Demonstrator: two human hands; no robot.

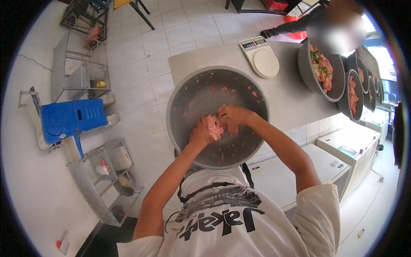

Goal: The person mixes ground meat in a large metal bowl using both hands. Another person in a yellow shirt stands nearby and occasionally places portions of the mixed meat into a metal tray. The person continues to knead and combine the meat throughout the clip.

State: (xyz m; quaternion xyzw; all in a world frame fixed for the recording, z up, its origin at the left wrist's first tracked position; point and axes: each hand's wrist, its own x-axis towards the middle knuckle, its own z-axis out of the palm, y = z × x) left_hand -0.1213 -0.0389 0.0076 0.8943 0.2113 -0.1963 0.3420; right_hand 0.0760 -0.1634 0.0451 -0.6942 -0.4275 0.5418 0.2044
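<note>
A large round grey tub [180, 90] stands in front of me, with scraps of meat stuck to its inner wall and bottom. Inside it, my left hand [199, 134] is closed around a lump of pink minced meat [215, 128]. From the other side, my right hand [234, 115] reaches in with its fingers curled against the same lump. The right fingertips are partly hidden by the meat and by the hand itself.
A white kitchen scale [265, 62] sits on the metal table [291, 96]. To its right is a grey tub [305, 70] of minced meat with chopped greens, beside further tubs. Another person [295, 25] stands behind. White chest freezers [299, 165] line the right; a blue machine [72, 120] is left.
</note>
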